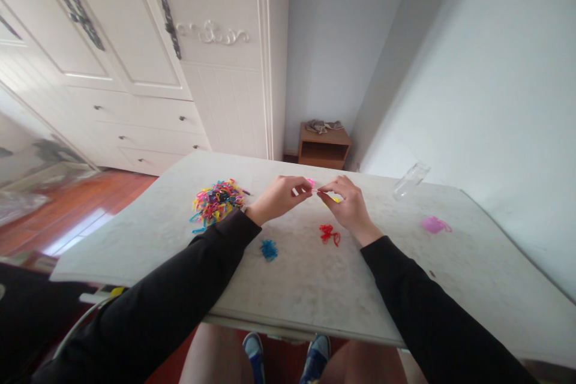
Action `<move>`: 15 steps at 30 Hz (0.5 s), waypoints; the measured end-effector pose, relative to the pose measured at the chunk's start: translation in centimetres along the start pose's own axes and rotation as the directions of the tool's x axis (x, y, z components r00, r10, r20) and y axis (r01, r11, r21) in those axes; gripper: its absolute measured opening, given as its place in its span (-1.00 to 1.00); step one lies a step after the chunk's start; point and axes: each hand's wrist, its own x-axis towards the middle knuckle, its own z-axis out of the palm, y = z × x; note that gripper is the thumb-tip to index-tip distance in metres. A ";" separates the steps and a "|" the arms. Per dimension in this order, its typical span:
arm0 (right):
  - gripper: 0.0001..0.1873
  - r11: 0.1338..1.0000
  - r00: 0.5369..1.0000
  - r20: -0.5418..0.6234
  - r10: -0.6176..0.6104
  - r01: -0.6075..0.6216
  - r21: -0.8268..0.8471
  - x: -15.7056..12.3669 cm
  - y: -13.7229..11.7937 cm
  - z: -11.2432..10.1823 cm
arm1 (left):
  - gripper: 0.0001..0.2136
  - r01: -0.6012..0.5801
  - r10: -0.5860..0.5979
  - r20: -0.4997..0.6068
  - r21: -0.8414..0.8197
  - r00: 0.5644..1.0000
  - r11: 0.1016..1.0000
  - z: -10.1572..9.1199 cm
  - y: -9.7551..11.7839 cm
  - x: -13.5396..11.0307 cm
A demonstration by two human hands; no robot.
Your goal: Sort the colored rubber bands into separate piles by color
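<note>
My left hand point(283, 198) and my right hand point(345, 199) meet over the middle of the table, fingertips pinched close together. Between them stretches a thin pale pink rubber band point(315, 190), small and partly covered by the fingers. Just behind the fingertips lies a pink clump of bands point(310, 182); a yellow clump point(336, 200) is mostly hidden by my right hand. Nearer me are a red clump of rubber bands point(329, 234) and a blue clump point(269, 249). A large mixed-colour heap of rubber bands point(218, 201) sits left of my left hand.
A clear bottle-like container point(410, 181) is at the table's back right. A pink-purple item point(434, 225) with a loop lies at the right. The white table point(306, 288) has its back edge near a white wardrobe point(225, 78) and a small wooden cabinet point(324, 143).
</note>
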 end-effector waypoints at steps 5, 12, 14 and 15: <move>-0.80 1.000 1.000 0.011 -0.016 0.016 0.003 0.0 0.0 0.0 | -0.88 0.016 -0.016 0.018 0.030 1.000 0.999 -0.2 -0.1 0.0; -0.81 0.999 0.999 0.004 -0.045 0.045 -0.022 0.0 -0.3 0.3 | -0.87 0.035 -0.037 0.022 0.076 0.999 0.997 -0.3 0.1 0.2; -0.81 0.999 1.000 -0.007 -0.024 0.024 -0.023 0.1 -0.3 0.4 | -0.87 0.036 -0.037 0.014 0.085 0.999 0.996 -0.3 0.1 0.2; -0.81 1.000 1.000 -0.019 -0.005 0.004 -0.021 0.1 -0.4 0.5 | -0.87 0.036 -0.038 0.013 0.090 0.999 0.995 -0.3 0.1 0.2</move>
